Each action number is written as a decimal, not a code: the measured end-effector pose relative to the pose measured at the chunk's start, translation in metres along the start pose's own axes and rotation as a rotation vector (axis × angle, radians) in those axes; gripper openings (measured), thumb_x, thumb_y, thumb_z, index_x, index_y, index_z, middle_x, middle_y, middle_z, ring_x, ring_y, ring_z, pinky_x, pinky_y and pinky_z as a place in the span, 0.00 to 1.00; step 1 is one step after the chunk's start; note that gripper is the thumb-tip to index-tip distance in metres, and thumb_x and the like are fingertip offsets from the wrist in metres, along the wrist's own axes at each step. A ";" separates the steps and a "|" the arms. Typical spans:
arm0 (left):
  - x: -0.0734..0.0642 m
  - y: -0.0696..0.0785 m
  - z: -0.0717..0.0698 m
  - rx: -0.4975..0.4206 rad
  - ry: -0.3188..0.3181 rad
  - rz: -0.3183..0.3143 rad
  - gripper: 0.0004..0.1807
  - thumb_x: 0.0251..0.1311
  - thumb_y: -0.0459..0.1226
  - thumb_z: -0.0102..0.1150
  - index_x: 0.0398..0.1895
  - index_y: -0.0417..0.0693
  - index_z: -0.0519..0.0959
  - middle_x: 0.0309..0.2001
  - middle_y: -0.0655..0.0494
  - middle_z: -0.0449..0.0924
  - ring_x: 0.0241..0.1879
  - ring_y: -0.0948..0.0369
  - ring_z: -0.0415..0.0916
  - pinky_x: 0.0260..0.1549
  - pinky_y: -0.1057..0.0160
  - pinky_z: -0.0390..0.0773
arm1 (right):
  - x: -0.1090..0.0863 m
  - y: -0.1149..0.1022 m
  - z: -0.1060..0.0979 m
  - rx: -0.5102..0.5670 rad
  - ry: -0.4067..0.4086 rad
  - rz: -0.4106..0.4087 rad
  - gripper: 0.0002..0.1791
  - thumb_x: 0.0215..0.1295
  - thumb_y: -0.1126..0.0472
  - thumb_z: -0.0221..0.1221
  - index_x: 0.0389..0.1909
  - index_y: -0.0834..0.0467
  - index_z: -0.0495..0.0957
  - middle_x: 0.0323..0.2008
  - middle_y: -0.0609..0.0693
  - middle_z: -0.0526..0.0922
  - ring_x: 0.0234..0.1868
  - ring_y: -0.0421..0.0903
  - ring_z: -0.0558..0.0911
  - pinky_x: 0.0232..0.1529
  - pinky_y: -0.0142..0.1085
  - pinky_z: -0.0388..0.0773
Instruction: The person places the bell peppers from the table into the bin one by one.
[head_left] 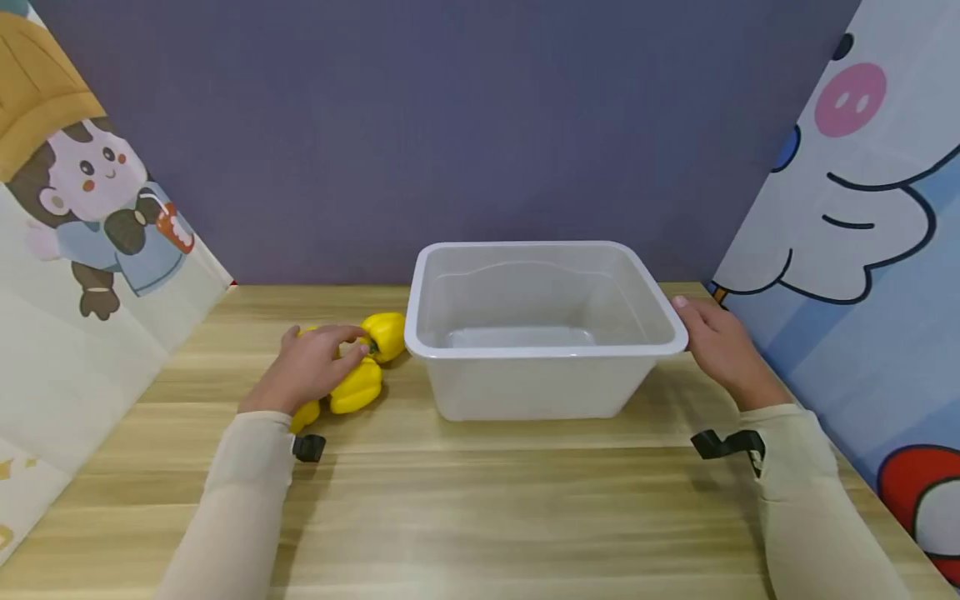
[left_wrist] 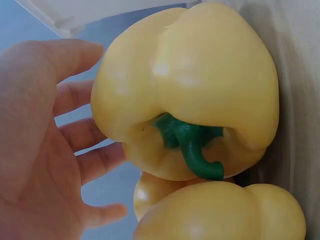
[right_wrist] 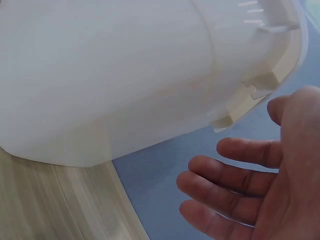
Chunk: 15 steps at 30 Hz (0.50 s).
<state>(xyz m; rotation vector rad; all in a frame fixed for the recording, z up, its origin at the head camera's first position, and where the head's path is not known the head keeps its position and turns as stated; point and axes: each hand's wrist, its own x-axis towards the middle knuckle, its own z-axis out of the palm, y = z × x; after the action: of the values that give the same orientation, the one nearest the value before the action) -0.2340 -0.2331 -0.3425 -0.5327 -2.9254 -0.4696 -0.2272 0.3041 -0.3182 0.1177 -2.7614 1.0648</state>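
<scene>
Several yellow bell peppers with green stems lie in a group to the left of a white plastic bin (head_left: 525,383). My left hand (head_left: 318,362) reaches over them, nearest to the bell pepper (head_left: 386,337) beside the bin. In the left wrist view, its spread fingers lie alongside that bell pepper (left_wrist: 215,65); a firm hold does not show. Another bell pepper (head_left: 356,387) sits below the hand, a third (head_left: 306,415) by the wrist, and one more is mostly hidden behind the hand. At the bin's right end, my right hand (right_wrist: 300,165) has loosely bent fingers close to the rim, gripping nothing.
The wooden table (head_left: 480,508) carries the bin near its back edge. A dark panel (head_left: 480,125) rises behind it. Printed cartoon panels (head_left: 97,208) flank the table on left and right. A black strap (head_left: 723,444) sticks out from the right wrist.
</scene>
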 end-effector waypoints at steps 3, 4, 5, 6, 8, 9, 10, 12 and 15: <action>-0.002 -0.001 0.002 0.004 0.011 0.012 0.22 0.66 0.51 0.46 0.54 0.50 0.76 0.53 0.53 0.77 0.46 0.53 0.76 0.54 0.30 0.42 | -0.001 0.000 0.001 0.019 -0.005 0.000 0.34 0.69 0.35 0.32 0.49 0.57 0.74 0.43 0.56 0.77 0.38 0.49 0.76 0.34 0.42 0.71; -0.002 -0.001 0.003 0.011 0.015 0.021 0.22 0.66 0.51 0.46 0.54 0.49 0.76 0.53 0.53 0.77 0.49 0.53 0.75 0.54 0.30 0.42 | -0.001 0.000 0.001 0.032 -0.008 -0.008 0.34 0.69 0.36 0.32 0.50 0.57 0.74 0.43 0.56 0.77 0.38 0.48 0.76 0.34 0.41 0.72; -0.001 0.000 0.003 0.019 0.020 0.028 0.21 0.66 0.50 0.46 0.54 0.49 0.76 0.53 0.53 0.77 0.51 0.52 0.74 0.54 0.30 0.43 | -0.001 0.000 0.000 0.042 -0.014 -0.018 0.33 0.69 0.36 0.32 0.49 0.58 0.74 0.42 0.55 0.76 0.38 0.47 0.76 0.34 0.41 0.73; -0.001 0.000 0.003 0.020 0.021 0.030 0.21 0.66 0.50 0.47 0.54 0.49 0.75 0.53 0.53 0.77 0.51 0.52 0.74 0.54 0.30 0.43 | -0.001 -0.001 -0.001 0.054 -0.017 -0.028 0.33 0.70 0.37 0.32 0.49 0.57 0.74 0.41 0.55 0.77 0.37 0.46 0.76 0.34 0.39 0.73; -0.002 0.001 0.004 0.016 0.023 0.023 0.21 0.66 0.50 0.47 0.54 0.49 0.76 0.53 0.54 0.76 0.53 0.52 0.73 0.55 0.31 0.43 | -0.001 -0.001 -0.001 0.073 -0.026 -0.048 0.32 0.70 0.37 0.32 0.47 0.57 0.74 0.39 0.54 0.76 0.36 0.44 0.76 0.33 0.37 0.74; -0.003 0.002 0.004 0.014 0.019 0.023 0.21 0.66 0.50 0.47 0.55 0.49 0.75 0.53 0.53 0.76 0.53 0.52 0.73 0.55 0.30 0.43 | -0.001 -0.002 -0.001 0.079 -0.028 -0.052 0.32 0.70 0.37 0.32 0.46 0.56 0.74 0.38 0.54 0.76 0.35 0.44 0.76 0.33 0.36 0.74; -0.003 0.002 0.004 0.014 0.016 0.021 0.21 0.66 0.50 0.47 0.55 0.49 0.75 0.53 0.53 0.76 0.53 0.52 0.72 0.55 0.31 0.43 | -0.002 -0.002 -0.001 0.088 -0.032 -0.057 0.31 0.69 0.37 0.32 0.46 0.56 0.74 0.37 0.54 0.76 0.36 0.45 0.75 0.33 0.37 0.74; -0.003 0.002 0.003 0.010 0.007 0.014 0.22 0.66 0.50 0.46 0.55 0.49 0.75 0.54 0.53 0.76 0.53 0.52 0.73 0.56 0.30 0.42 | -0.002 -0.003 -0.001 0.087 -0.030 -0.052 0.31 0.69 0.37 0.31 0.46 0.56 0.73 0.38 0.54 0.75 0.36 0.46 0.75 0.34 0.38 0.72; -0.002 0.001 -0.001 0.017 0.006 0.021 0.21 0.66 0.50 0.46 0.55 0.48 0.75 0.53 0.53 0.76 0.49 0.53 0.76 0.55 0.30 0.43 | -0.003 -0.005 0.000 0.081 -0.029 -0.041 0.32 0.69 0.36 0.31 0.50 0.55 0.72 0.41 0.53 0.74 0.40 0.46 0.73 0.38 0.42 0.69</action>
<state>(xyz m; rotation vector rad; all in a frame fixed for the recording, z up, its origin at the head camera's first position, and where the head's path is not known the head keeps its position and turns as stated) -0.2321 -0.2330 -0.3420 -0.5578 -2.9129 -0.4430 -0.2238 0.3003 -0.3158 0.2019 -2.7294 1.1735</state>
